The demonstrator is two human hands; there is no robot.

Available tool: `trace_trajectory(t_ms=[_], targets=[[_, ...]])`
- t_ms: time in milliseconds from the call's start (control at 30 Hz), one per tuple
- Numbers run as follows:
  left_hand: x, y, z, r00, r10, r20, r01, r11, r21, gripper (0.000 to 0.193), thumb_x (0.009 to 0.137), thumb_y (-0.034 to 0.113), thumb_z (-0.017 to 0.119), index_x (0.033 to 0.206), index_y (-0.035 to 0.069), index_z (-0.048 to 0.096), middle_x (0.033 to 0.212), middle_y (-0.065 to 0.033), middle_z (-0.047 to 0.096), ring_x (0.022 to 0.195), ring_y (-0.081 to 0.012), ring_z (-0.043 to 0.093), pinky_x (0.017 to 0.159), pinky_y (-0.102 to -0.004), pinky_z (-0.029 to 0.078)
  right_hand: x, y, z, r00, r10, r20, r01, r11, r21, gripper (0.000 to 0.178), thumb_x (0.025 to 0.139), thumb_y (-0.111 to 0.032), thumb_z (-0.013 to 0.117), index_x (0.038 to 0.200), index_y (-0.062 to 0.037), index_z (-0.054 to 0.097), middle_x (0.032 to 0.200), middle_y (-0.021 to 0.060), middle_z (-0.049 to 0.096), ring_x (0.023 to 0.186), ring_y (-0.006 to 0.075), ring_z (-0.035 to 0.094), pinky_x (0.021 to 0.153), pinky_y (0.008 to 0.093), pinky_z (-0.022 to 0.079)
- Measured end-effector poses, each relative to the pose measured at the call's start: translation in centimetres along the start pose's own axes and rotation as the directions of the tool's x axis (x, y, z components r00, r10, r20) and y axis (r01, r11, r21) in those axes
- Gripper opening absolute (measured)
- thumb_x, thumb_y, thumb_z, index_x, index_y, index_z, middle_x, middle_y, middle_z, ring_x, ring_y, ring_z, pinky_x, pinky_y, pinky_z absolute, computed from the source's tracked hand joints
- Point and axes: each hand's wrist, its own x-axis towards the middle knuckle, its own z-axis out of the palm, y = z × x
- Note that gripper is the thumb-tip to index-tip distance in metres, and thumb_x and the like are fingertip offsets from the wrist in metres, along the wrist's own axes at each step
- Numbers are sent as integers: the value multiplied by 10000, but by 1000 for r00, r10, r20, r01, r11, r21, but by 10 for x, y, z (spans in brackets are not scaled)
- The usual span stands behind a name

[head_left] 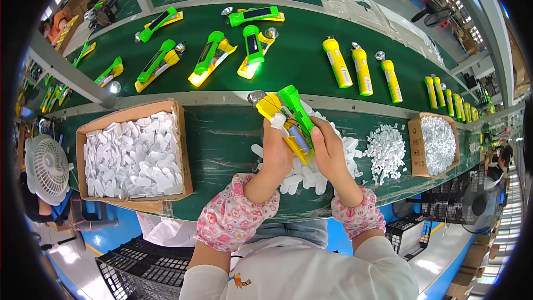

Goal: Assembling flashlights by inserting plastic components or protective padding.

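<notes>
Both of my hands hold an opened flashlight over the green bench. My left hand (275, 153) grips its yellow half (268, 106), which has a round metal lamp head. At my left fingertips is a small white plastic piece (278, 120); whether it is pinched or fixed in the casing I cannot tell. My right hand (331, 154) holds the green half (295, 103) from the right side. Thin wires and a blue-grey cylindrical battery (298, 136) show between the halves. Under my hands spreads a pile of flat white plastic pieces (304, 180).
A cardboard box (187, 161) of white oval pieces stands left. Right are a heap of smaller white parts (386, 150) and another carton (418, 147). Beyond runs a green conveyor belt (300, 50) with opened green-and-yellow flashlights, some lit, and closed yellow flashlights (337, 64). A white fan (49, 169) stands far left.
</notes>
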Motion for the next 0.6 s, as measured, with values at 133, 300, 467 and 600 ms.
trace_trajectory(t_ms=[133,300,467,600], targets=[[0,4,-1,993,91,-72,-85,993,86,289,997,153,414,1280,99,389,1152,-71,541,1006,-167,576,853,-324,489,1,-12,7,997,-73,12,73,996,-56,309,997,-207,461,1189,9,571,998,177,602,886,301,599,787,352,466],[1,-14,-17,967,248,-55,-219,923,315,412,960,98,465,1358,73,363,1251,-62,491,1140,-160,491,972,-314,405,0,-18,16,994,-102,29,106,947,-302,343,959,-224,497,1225,-15,556,964,198,580,836,347,563,744,416,461],[0,-15,-19,987,138,-87,-127,985,118,489,931,139,453,1397,94,314,1255,-68,485,1136,-170,498,975,-320,414,-4,-20,17,994,-64,86,90,938,-334,386,977,-224,451,1304,-29,514,1040,183,544,871,306,534,779,354,432],[4,-18,-19,990,85,-111,-74,992,100,451,948,223,466,1366,102,349,1141,-45,522,1019,-145,531,869,-298,460,0,-8,9,991,48,121,-48,999,0,291,936,-181,559,1165,-4,523,1021,111,546,894,194,548,798,313,446]])
